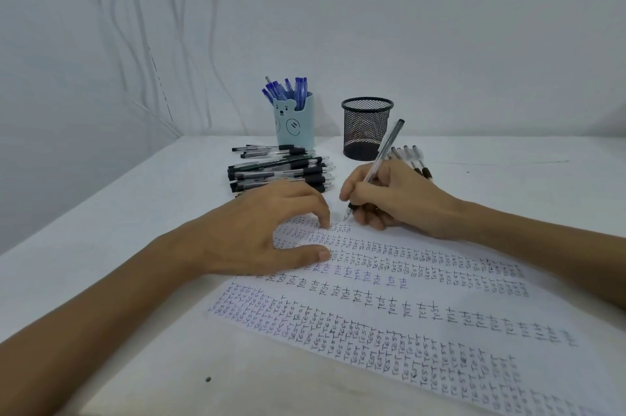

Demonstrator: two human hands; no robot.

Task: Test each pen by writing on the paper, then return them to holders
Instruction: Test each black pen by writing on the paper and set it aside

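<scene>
Clearly the right hand (393,195) gripped a pen (386,151), tip on the paper (423,283), its barrel slanting up and away toward the mesh holder (366,127) just beyond; the left hand (267,232), fingers spread, pressed it flat.

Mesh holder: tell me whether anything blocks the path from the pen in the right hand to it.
Nothing visible does. The right hand holds the pen just in front of the mesh holder, whose top is open. Loose pens lie flat to its right, not over it.
</scene>
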